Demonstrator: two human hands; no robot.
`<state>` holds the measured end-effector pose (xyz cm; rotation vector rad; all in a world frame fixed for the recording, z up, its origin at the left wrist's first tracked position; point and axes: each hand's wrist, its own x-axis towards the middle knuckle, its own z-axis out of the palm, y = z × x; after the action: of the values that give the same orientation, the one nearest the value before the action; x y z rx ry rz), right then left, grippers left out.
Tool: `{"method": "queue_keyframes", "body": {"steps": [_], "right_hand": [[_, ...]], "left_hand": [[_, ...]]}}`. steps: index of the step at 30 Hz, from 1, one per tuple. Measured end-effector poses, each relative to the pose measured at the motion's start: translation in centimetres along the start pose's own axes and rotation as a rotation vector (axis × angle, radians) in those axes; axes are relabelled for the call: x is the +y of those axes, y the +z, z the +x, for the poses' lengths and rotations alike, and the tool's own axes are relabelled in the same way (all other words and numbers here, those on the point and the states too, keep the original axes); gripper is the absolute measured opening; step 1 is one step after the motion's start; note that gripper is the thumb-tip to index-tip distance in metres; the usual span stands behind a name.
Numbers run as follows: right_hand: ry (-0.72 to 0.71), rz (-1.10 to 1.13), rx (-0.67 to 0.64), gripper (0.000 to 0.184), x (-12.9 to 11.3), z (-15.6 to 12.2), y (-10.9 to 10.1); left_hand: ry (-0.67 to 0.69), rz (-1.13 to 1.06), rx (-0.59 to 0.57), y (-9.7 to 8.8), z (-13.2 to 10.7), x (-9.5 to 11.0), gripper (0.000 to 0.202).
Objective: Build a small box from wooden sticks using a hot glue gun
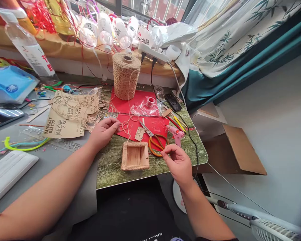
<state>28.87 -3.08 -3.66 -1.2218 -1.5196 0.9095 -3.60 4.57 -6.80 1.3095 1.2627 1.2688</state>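
A small open box wrapped in twine (pixel 134 167) sits near the table's front edge, its wooden slats showing inside. To its upper left, my left hand (pixel 104 134) is closed in a pinch on the loose twine (pixel 125 126), which loops over the red sheet and runs to the box's corner. My right hand (pixel 178 164) is pinched shut right of the box, beside the scissors' handles; anything between its fingertips is too small to make out. The scissors (pixel 155 139) with orange handles lie partly open on the red sheet (pixel 129 124).
A big twine spool (pixel 126 78) stands behind the red sheets. A pink glue gun (pixel 176 134) and black cable (pixel 194 140) lie on the right. Sandpaper sheets (pixel 62 124) with tangled twine lie left, near a white keyboard (pixel 12 174). A power strip (pixel 153 53) rests on the sill.
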Motion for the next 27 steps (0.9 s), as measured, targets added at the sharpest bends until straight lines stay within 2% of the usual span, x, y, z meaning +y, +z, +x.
{"method": "queue_keyframes", "body": {"steps": [6,15,19,23,27], "right_hand": [[0.011,0.038,0.061,0.015,0.1,-0.1,-0.1],[0.058,0.08,0.067,0.024,0.0,-0.4,0.5],[-0.001,0.005,0.047,0.022,-0.1,-0.4,0.5],[-0.11,-0.063,0.078,0.01,-0.9,-0.8,0.4],[-0.208,-0.092,-0.028,0.011,-2.4,-0.8,1.0]], "left_hand": [[0.005,-0.015,0.018,0.0,0.0,-0.2,0.023],[-0.002,0.006,0.027,0.1,0.0,-0.5,0.02],[0.017,0.023,0.001,0.2,-0.2,-0.2,0.023],[0.019,-0.003,-0.024,0.3,-0.3,0.2,0.028],[0.011,-0.037,-0.029,0.4,-0.3,0.2,0.031]]}}
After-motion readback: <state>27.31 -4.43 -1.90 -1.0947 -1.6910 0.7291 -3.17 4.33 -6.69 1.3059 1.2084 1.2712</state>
